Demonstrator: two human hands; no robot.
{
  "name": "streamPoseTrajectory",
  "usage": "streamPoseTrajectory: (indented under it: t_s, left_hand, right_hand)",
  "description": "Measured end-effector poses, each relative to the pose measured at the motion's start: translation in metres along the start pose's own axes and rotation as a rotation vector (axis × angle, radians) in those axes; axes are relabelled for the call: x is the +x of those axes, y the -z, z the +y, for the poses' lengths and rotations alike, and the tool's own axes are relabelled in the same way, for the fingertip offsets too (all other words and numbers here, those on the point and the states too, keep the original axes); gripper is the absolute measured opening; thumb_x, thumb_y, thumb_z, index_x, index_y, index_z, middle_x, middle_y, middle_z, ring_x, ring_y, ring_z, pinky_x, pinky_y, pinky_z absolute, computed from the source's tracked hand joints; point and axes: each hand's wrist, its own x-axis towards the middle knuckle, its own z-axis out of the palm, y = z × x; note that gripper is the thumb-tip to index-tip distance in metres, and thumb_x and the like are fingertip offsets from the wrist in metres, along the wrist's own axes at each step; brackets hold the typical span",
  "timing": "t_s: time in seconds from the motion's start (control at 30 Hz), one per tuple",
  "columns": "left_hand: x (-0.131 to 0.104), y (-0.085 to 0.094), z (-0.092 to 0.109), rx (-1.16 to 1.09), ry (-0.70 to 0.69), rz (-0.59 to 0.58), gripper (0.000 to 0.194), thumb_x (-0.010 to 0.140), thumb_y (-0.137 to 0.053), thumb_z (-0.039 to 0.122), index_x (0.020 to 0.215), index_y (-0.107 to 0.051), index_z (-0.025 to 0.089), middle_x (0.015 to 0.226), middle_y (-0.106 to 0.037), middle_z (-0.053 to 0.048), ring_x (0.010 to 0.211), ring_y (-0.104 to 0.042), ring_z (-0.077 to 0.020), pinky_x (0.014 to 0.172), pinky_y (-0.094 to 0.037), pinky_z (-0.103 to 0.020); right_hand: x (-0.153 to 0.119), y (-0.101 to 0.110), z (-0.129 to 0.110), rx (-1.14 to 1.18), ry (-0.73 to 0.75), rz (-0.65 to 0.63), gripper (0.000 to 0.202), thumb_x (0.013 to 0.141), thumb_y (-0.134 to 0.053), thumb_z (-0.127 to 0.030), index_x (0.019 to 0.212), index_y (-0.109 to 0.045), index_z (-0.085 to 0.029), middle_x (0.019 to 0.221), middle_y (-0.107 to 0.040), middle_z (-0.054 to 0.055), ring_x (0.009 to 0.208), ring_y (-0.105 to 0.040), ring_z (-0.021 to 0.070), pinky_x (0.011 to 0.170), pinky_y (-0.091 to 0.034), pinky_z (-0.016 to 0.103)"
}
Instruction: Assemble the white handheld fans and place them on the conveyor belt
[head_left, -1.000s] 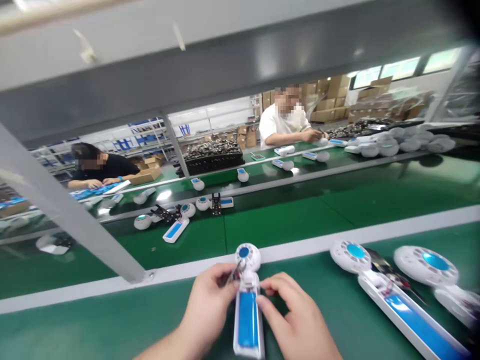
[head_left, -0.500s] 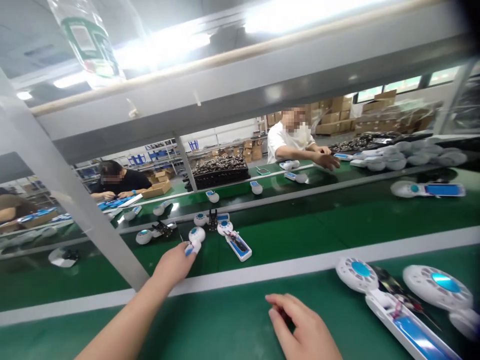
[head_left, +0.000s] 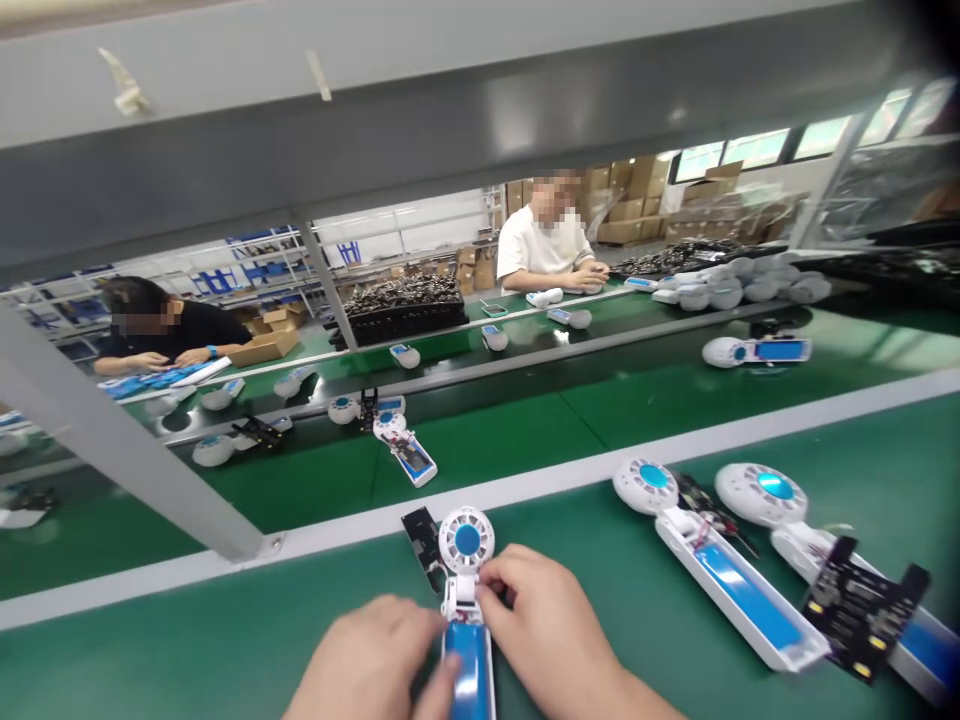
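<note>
A white fan unit (head_left: 466, 541) with a blue disc and a blue battery in its open handle lies on the green surface in front of me. My left hand (head_left: 382, 655) is at the left side of the handle, fingers curved against it, thumb over the battery. On the right, my right hand (head_left: 544, 620) pinches the fan's neck between thumb and forefinger. A black circuit board (head_left: 424, 548) sticks out left of the fan head. Wires near the neck are small and partly hidden.
Two more open fan units (head_left: 739, 595) (head_left: 761, 494) lie to the right, one with a black board (head_left: 866, 610). Beyond a pale rail (head_left: 540, 468), a green belt (head_left: 525, 415) carries more fans. A slanted metal post (head_left: 127, 440) stands left. Two people sit across.
My left hand has come back from the belt with a fan unit, now in front of me. My right hand has closed on its neck. The view has tilted down and shifted right.
</note>
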Motion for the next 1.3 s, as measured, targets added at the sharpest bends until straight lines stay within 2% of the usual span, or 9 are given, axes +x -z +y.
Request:
streamPoseTrajectory:
  t_s: [0.1, 0.2, 0.37, 0.47, 0.63, 0.8, 0.9, 1.03, 1.3]
  left_hand:
    - [0.017, 0.009, -0.038, -0.007, -0.145, 0.142, 0.033, 0.086, -0.051, 0.016, 0.116, -0.064, 0.022, 0.108, -0.070, -0.011, 0.102, -0.066, -0.0276, 0.089, -0.054, -0.046]
    - [0.035, 0.009, -0.071, -0.048, -0.243, 0.050, 0.042, 0.081, -0.065, 0.018, 0.123, -0.060, 0.025, 0.134, -0.061, -0.009, 0.130, -0.050, -0.0301, 0.109, -0.039, -0.055]
    - [0.043, 0.005, -0.088, -0.080, -0.400, 0.092, 0.020, 0.094, -0.052, 0.016, 0.106, -0.065, 0.026, 0.114, -0.070, -0.004, 0.128, -0.052, -0.0228, 0.115, -0.031, -0.052]
    - [0.033, 0.007, -0.081, -0.104, -0.375, 0.136, 0.019, 0.095, -0.043, 0.015, 0.095, -0.061, 0.022, 0.091, -0.068, -0.004, 0.103, -0.062, -0.0214, 0.103, -0.043, -0.046]
    - [0.018, 0.005, -0.049, -0.490, 0.034, 0.082, 0.032, 0.100, -0.031, 0.037, 0.092, -0.058, 0.021, 0.081, -0.061, -0.002, 0.073, -0.055, -0.0172, 0.068, -0.047, -0.029]
    - [0.022, -0.004, -0.005, -0.996, 0.318, 0.020, 0.030, 0.074, -0.070, 0.042, 0.087, -0.058, 0.017, 0.080, -0.060, 0.000, 0.074, -0.052, -0.0152, 0.068, -0.043, -0.025]
    - [0.028, -0.013, 0.011, -1.232, 0.493, 0.073, 0.031, 0.071, -0.074, 0.038, 0.085, -0.059, 0.015, 0.073, -0.055, 0.002, 0.063, -0.046, -0.0111, 0.058, -0.039, -0.023]
    - [0.032, -0.015, 0.017, -1.417, 0.526, 0.110, 0.032, 0.072, -0.076, 0.037, 0.090, -0.064, 0.012, 0.070, -0.055, 0.003, 0.058, -0.046, -0.0091, 0.055, -0.038, -0.022]
    - [0.030, -0.004, 0.016, -1.363, 0.523, 0.061, 0.022, 0.072, -0.073, 0.025, 0.091, -0.067, 0.014, 0.077, -0.069, 0.000, 0.073, -0.061, -0.0157, 0.067, -0.045, -0.025]
  right_hand:
    - [0.002, 0.000, 0.002, 0.032, -0.010, 0.033, 0.018, 0.077, -0.064, -0.007, 0.080, -0.070, -0.024, 0.080, -0.067, -0.001, 0.076, -0.063, 0.0175, 0.069, -0.047, 0.026]
    - [0.005, -0.001, 0.002, 0.102, 0.108, -0.010, 0.031, 0.079, -0.063, -0.005, 0.098, -0.072, -0.027, 0.093, -0.070, -0.001, 0.086, -0.065, 0.0167, 0.078, -0.048, 0.026]
    - [0.008, -0.001, 0.006, 0.085, 0.220, -0.035, 0.023, 0.087, -0.061, -0.010, 0.096, -0.075, -0.025, 0.095, -0.071, 0.000, 0.088, -0.065, 0.0166, 0.082, -0.049, 0.026]
    - [0.008, 0.001, 0.008, 0.080, 0.247, -0.047, 0.020, 0.088, -0.060, -0.009, 0.091, -0.074, -0.023, 0.093, -0.070, 0.000, 0.088, -0.064, 0.0159, 0.081, -0.048, 0.025]
    - [0.011, 0.001, 0.007, 0.070, 0.260, -0.079, 0.022, 0.086, -0.059, -0.004, 0.089, -0.071, -0.022, 0.094, -0.069, 0.000, 0.088, -0.063, 0.0155, 0.081, -0.048, 0.026]
    - [0.009, -0.001, 0.005, 0.047, 0.343, -0.073, 0.022, 0.086, -0.051, -0.002, 0.086, -0.065, -0.019, 0.090, -0.067, 0.002, 0.085, -0.061, 0.0173, 0.077, -0.049, 0.029]
    - [0.003, -0.003, 0.006, 0.050, 0.418, -0.035, 0.020, 0.089, -0.046, -0.006, 0.087, -0.061, -0.019, 0.086, -0.066, 0.003, 0.080, -0.059, 0.0186, 0.073, -0.049, 0.031]
    - [-0.004, -0.006, 0.005, 0.043, 0.486, 0.036, 0.019, 0.089, -0.043, -0.007, 0.088, -0.057, -0.018, 0.084, -0.064, 0.005, 0.077, -0.059, 0.0192, 0.070, -0.048, 0.032]
    - [-0.006, -0.009, 0.007, -0.014, 0.653, 0.110, 0.018, 0.092, -0.043, -0.007, 0.085, -0.056, -0.017, 0.078, -0.063, 0.005, 0.069, -0.054, 0.0178, 0.064, -0.046, 0.031]
